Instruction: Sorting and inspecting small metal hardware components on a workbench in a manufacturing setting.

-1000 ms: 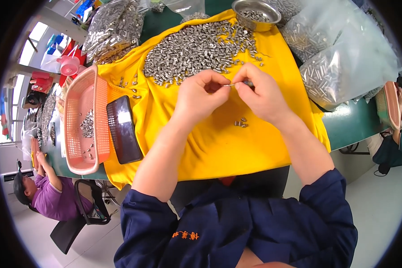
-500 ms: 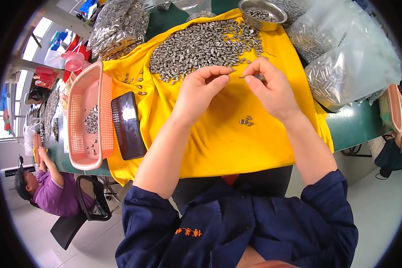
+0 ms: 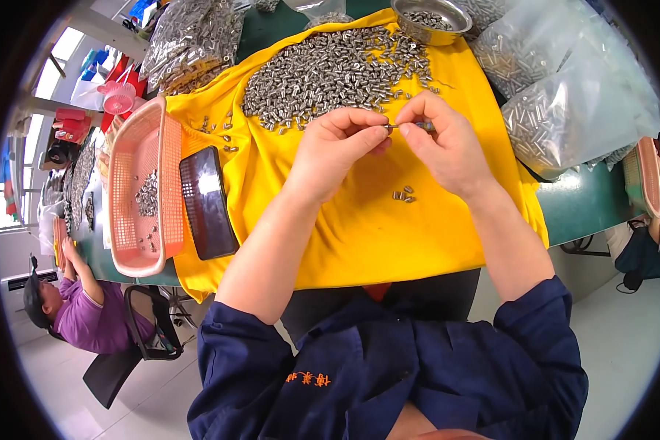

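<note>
Over the yellow cloth (image 3: 374, 246), my two hands meet fingertip to fingertip. My left hand (image 3: 334, 147) pinches a small metal cylinder (image 3: 386, 125) between thumb and forefinger, mostly hidden by the fingertips. My right hand (image 3: 451, 150) is closed round a thin pin tool (image 3: 394, 126); its dark tip points left and reaches the cylinder, and a bit of greyish handle shows between the fingers. Beyond the hands spreads a large pile of small metal cylinders (image 3: 330, 73). Several loose cylinders (image 3: 403, 196) lie nearer me, below the hands.
At left stand a pink basket (image 3: 170, 213) holding some metal pieces and a black phone (image 3: 210, 205). A metal bowl (image 3: 455, 33) sits at the back, bags of metal parts (image 3: 557, 121) at right, another bag (image 3: 194, 40) at back left. A person in purple (image 3: 92, 315) sits far left.
My left hand has moved slightly right, closing the gap to the pin tool, whose tip now meets the cylinder. The right hand has barely moved.
</note>
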`<action>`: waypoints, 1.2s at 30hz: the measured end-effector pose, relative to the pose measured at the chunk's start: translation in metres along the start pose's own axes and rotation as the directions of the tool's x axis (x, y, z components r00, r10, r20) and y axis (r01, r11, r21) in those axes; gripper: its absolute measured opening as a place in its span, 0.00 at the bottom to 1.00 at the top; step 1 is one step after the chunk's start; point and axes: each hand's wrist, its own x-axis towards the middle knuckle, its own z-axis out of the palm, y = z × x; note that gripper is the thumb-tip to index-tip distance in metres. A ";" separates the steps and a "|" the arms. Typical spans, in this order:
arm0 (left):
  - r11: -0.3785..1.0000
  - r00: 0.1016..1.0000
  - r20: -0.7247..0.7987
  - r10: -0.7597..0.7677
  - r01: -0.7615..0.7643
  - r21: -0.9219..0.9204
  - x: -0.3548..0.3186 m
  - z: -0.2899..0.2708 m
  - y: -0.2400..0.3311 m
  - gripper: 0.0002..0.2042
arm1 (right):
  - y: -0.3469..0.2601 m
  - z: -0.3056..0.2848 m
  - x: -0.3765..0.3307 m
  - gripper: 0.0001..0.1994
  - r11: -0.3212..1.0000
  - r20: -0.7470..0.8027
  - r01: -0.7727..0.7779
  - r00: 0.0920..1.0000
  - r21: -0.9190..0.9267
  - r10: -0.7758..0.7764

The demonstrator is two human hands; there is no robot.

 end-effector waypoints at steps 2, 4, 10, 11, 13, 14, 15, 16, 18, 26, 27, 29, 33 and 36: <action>0.996 0.999 -0.027 0.033 -0.030 0.086 0.000 0.001 0.001 0.06 | -0.001 0.000 0.000 0.03 0.998 -0.003 0.030 1.000 -0.060 -0.030; 0.987 0.998 -0.052 0.036 -0.027 0.161 0.000 0.004 0.003 0.05 | -0.002 0.001 -0.002 0.03 0.967 0.011 0.070 0.998 -0.246 -0.069; 0.967 0.995 -0.087 0.057 -0.033 0.251 0.002 0.004 -0.001 0.05 | 0.006 0.007 -0.002 0.04 0.946 -0.023 0.129 0.990 -0.297 -0.142; 0.958 0.994 -0.091 0.066 -0.038 0.283 0.001 0.003 -0.002 0.05 | 0.005 0.005 -0.001 0.04 0.947 -0.023 0.131 0.989 -0.295 -0.144; 0.899 0.996 -0.064 0.058 -0.025 0.437 -0.003 -0.001 0.001 0.05 | 0.006 -0.005 0.003 0.04 0.973 -0.111 -0.004 0.994 -0.231 -0.022; 0.820 0.998 -0.032 0.045 -0.019 0.573 -0.001 -0.001 0.000 0.05 | 0.009 -0.012 0.005 0.03 0.998 -0.176 -0.044 0.984 -0.054 0.034; 0.751 0.998 0.059 -0.008 -0.033 0.660 -0.003 0.001 -0.002 0.06 | 0.010 -0.017 0.005 0.03 0.997 -0.181 -0.043 0.983 -0.058 0.032; 0.673 0.987 0.144 -0.071 -0.059 0.737 -0.008 0.004 -0.003 0.06 | 0.010 -0.021 0.005 0.03 0.996 -0.203 -0.091 0.975 -0.008 0.088; 0.601 0.977 0.199 -0.079 -0.113 0.791 -0.014 0.011 0.005 0.08 | 0.009 -0.019 0.006 0.03 0.989 -0.219 -0.135 0.965 0.061 0.146; 0.055 0.856 0.373 0.358 -0.418 0.907 0.022 0.007 0.024 0.06 | 0.014 -0.015 0.016 0.04 0.997 -0.214 -0.053 0.976 -0.051 0.041; 0.050 0.852 0.376 0.364 -0.421 0.906 0.031 0.007 0.022 0.06 | 0.015 -0.015 0.015 0.04 0.998 -0.214 -0.044 0.976 -0.054 0.032; -0.240 0.865 0.454 0.214 -0.404 0.883 0.049 0.011 0.019 0.06 | 0.014 -0.017 0.015 0.05 0.975 -0.254 0.074 0.959 -0.211 -0.128; -0.444 0.981 0.193 0.006 -0.171 0.880 0.060 0.015 0.007 0.04 | 0.014 -0.016 0.007 0.04 0.966 -0.255 0.068 0.958 -0.251 -0.133; -0.533 0.960 0.281 -0.009 -0.243 0.810 0.046 0.006 0.011 0.04 | 0.008 -0.005 0.005 0.04 0.972 -0.258 0.086 0.955 -0.219 -0.143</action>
